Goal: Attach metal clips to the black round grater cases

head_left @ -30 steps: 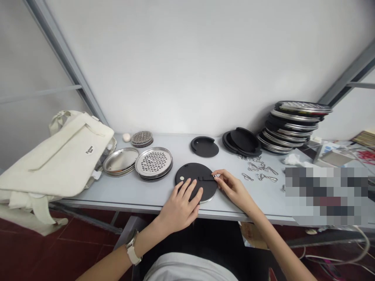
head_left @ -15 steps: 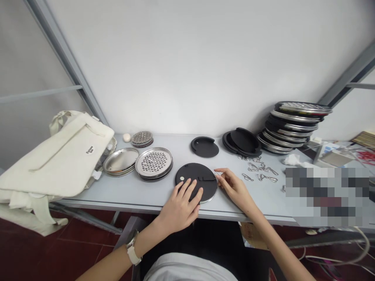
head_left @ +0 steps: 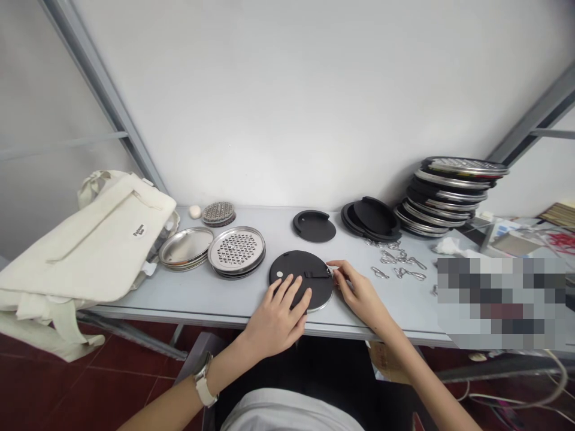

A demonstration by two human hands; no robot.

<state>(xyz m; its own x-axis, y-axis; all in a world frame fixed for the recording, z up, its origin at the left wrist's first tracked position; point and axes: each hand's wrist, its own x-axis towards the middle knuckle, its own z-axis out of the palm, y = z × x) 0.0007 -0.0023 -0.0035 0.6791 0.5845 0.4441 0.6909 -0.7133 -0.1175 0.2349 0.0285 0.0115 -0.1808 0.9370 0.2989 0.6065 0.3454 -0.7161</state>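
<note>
A round black disc (head_left: 309,263) with a thin silvery rim lies near the table's front edge. It bears a pale dot on its left side and a slotted tab on its right. My left hand (head_left: 278,311) rests on the disc's near left part, fingers spread flat. At the right edge, beside the tab's end, my right hand (head_left: 354,290) pinches a small metal wire clip (head_left: 329,272), mostly hidden by the fingertips. Several similar loose wire clips (head_left: 402,257) lie to the right of that hand.
Round metal grater plates (head_left: 236,248) and plain metal discs (head_left: 186,246) are stacked at left, near a cream bag (head_left: 99,239). Black round trays (head_left: 314,226) lie behind, with more black trays (head_left: 375,218) to their right. A tall leaning stack (head_left: 453,194) stands far right.
The wire clip in my right hand has shifted slightly left, against the end of the disc's tab. My left hand stays in place on the disc.
</note>
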